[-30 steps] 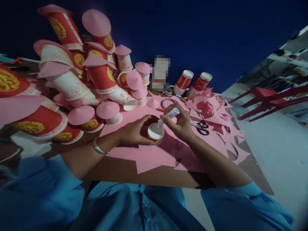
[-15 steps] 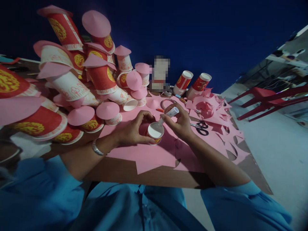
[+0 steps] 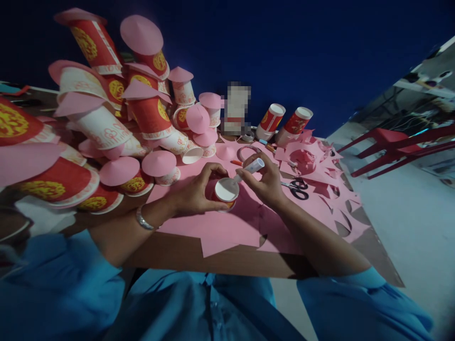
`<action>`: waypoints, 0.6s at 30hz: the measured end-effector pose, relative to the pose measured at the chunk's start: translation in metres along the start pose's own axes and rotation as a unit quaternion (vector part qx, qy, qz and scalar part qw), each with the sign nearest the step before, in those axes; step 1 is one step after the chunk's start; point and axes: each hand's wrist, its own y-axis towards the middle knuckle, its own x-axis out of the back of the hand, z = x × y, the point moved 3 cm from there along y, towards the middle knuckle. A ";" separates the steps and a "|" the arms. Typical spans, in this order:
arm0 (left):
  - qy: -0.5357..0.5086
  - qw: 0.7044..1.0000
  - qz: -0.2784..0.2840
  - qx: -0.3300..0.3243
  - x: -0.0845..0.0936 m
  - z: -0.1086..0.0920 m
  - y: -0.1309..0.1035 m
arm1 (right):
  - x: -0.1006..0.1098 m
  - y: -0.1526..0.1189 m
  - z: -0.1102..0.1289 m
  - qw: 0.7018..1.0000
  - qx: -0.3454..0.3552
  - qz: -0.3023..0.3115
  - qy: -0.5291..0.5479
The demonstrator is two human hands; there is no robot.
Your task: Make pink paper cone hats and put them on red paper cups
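Observation:
My left hand curls its thumb and fingers around the side of a red and white paper cup, whose white round face points up. In my right hand is a white tube, held at a slant between thumb and fingers. The tube's lower tip meets the right rim of the cup. Beneath both hands lies a pink paper sheet. A small pink cone sits just beyond the cup. Black-handled scissors lie to the right of my right hand.
Stacked cups with pink cone tops crowd the left side. Two cup stacks stand at the back, near a roll of tape. Pink paper scraps cover the table's right part. A red stool is beyond the right edge.
The cup has shifted slightly to the left and away from me within my left hand. My right hand and the tube are nearly where they were.

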 end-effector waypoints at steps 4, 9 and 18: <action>0.054 0.997 0.019 -0.049 0.003 -0.015 0.000 | 0.001 0.001 -0.001 1.000 -0.005 -0.003 0.003; 0.185 0.973 0.044 -0.131 0.011 -0.019 0.003 | 0.000 0.000 -0.003 1.000 -0.011 -0.001 -0.001; 0.252 0.954 0.002 -0.163 0.016 -0.019 0.001 | 0.001 0.002 -0.007 0.999 -0.026 -0.013 0.026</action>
